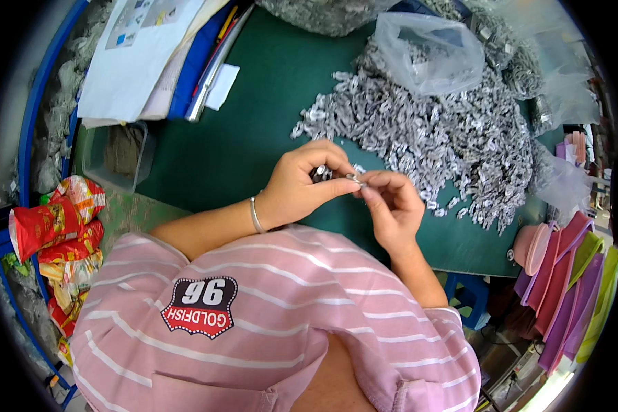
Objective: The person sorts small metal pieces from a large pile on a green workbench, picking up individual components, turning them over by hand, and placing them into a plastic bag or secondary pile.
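Observation:
Both of my hands meet over the near part of the green table, fingertips together. My left hand (302,180), with a bangle on its wrist, is closed in a pinch on a small shiny metal piece (354,178). More small metal pieces (319,173) are tucked in the curl of its fingers. My right hand (395,207) pinches the same small piece from the other side with thumb and forefinger. The exact shape of that piece is mostly hidden by the fingertips. Just beyond my hands spreads a large heap of small silvery metal pieces (426,130).
A clear plastic bag (429,58) lies on the heap. Papers (141,51), a blue folder (198,65) and pens sit at the far left of the green table (254,89). A clear bin (123,154) stands left, near red packets (62,220). Coloured straps (563,281) hang at right.

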A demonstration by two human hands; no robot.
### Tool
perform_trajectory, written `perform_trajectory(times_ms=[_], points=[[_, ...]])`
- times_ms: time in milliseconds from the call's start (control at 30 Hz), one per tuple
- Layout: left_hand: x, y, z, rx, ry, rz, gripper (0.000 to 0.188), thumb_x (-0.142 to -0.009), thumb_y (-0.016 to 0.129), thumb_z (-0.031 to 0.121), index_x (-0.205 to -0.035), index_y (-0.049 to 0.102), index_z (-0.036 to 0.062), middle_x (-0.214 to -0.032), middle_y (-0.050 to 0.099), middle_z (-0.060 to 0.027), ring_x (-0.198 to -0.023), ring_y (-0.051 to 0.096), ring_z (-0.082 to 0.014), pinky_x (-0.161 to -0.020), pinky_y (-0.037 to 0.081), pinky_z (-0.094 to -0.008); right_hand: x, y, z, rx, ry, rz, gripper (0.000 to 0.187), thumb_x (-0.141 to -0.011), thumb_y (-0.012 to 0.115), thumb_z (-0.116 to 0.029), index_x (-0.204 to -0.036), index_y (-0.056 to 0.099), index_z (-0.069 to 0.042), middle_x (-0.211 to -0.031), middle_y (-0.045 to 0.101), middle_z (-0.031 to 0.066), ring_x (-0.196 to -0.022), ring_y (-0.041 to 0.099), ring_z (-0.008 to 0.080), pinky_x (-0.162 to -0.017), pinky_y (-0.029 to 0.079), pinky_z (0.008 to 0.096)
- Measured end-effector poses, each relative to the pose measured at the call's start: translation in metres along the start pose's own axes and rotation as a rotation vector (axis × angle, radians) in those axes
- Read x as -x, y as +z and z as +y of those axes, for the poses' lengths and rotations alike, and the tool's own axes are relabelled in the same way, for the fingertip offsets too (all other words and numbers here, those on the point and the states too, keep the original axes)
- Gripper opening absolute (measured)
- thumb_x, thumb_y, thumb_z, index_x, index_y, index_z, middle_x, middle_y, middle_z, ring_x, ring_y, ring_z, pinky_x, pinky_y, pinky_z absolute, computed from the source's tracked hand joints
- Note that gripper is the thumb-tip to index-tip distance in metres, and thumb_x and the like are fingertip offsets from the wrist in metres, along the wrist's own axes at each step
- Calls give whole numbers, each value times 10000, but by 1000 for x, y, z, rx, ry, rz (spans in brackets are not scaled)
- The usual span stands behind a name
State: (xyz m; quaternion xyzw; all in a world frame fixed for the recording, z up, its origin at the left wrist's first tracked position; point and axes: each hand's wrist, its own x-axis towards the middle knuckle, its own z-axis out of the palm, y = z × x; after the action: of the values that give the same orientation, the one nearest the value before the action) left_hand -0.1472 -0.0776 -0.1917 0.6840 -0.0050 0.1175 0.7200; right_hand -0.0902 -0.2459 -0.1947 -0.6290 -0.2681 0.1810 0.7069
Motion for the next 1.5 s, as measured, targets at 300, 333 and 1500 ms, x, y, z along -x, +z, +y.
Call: perform_trajectory(times_ms=[300, 333, 1500], points=[[-2, 2, 2, 500, -524, 94, 215, -900, 513, 184, -897, 573, -23, -710, 546, -32, -538, 440, -43, -427, 317, -162, -42, -7, -29, 556, -496, -13, 169, -698, 664, 43, -849, 594, 20, -756, 593, 125, -647, 574, 236, -579, 464, 288], [-4, 2, 2, 504, -531, 82, 214, -900, 511, 182, -901, 572, -24, -709, 544, -33, -533, 436, -43, -425, 316, -162, -53, -12, -35, 569, -535, -12, 169, -698, 664, 43, -849, 594, 20, -756, 593, 125, -647, 574, 236, -579, 464, 288], [2, 0, -5, -47, -267, -116, 192, -733, 690, 63, -891, 591, 20, -782, 586, -15, -737, 537, -74, -676, 436, -218, -12, -10, 10, 74, 127, -37, 96, -722, 640, 73, -807, 621, 33, -847, 604, 80, -726, 587, 132, -625, 484, 219]])
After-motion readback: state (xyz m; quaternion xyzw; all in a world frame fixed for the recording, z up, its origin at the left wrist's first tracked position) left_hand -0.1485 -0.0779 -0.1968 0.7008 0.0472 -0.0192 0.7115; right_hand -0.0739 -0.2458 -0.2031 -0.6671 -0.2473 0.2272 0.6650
